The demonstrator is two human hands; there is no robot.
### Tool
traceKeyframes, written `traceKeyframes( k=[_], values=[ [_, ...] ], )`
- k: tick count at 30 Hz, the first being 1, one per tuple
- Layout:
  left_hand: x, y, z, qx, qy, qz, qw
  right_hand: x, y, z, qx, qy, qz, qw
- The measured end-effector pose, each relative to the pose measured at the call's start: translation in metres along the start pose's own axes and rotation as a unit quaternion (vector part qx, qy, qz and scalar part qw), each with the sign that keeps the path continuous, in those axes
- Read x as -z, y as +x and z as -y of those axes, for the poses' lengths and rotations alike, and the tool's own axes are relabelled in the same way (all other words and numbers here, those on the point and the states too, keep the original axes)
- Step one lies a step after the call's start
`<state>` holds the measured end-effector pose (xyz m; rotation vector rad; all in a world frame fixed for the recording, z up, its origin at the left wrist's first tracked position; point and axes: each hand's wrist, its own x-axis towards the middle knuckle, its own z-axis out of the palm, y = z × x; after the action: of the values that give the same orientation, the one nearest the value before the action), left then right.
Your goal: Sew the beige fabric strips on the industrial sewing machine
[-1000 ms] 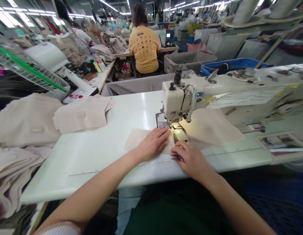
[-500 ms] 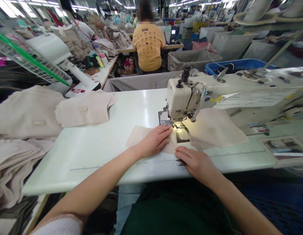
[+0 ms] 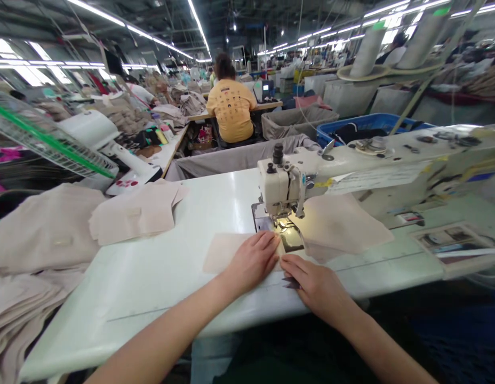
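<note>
My left hand [image 3: 251, 261] lies flat on a beige fabric piece [image 3: 221, 252] on the white table, its fingertips just short of the presser foot [image 3: 285, 226]. My right hand [image 3: 316, 288] rests beside it at the fabric's near edge, touching the left fingertips. A small dark pair of thread snips [image 3: 289, 282] pokes out from under its palm. The cream sewing machine [image 3: 277, 184] stands right behind both hands, with its lamp lighting the needle plate. A second beige piece [image 3: 339, 226] lies under the machine arm to the right.
Stacks of beige cut pieces [image 3: 131, 213] fill the table's left side and a pile [image 3: 43, 229] beyond it. A grey cloth bin [image 3: 231, 157] hangs behind the table. A person in a yellow shirt [image 3: 231, 109] sits with their back to me. A blue crate [image 3: 363, 125] stands at back right.
The view has tilted upward. My right hand slid left until it meets my left fingertips, with the snips still under it. My left hand stays pressed on the fabric by the presser foot.
</note>
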<state>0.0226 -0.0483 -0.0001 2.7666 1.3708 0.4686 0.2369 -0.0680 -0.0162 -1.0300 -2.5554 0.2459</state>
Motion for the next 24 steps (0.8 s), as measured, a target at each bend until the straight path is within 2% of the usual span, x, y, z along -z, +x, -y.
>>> traceKeyframes(
  k=[6, 12, 24],
  values=[
    [-0.001, 0.015, 0.009, 0.016, -0.009, -0.012, 1.0, -0.006, 0.012, -0.006, -0.046, -0.01, -0.027, 0.999],
    [-0.004, 0.015, 0.01, 0.034, -0.01, -0.013, 0.999, -0.01, 0.014, -0.008, -0.051, -0.002, -0.049, 0.998],
    [-0.006, 0.016, 0.013, 0.03, 0.001, -0.005, 1.0, -0.008, 0.017, -0.008, -0.062, -0.004, -0.015, 0.998]
  ],
)
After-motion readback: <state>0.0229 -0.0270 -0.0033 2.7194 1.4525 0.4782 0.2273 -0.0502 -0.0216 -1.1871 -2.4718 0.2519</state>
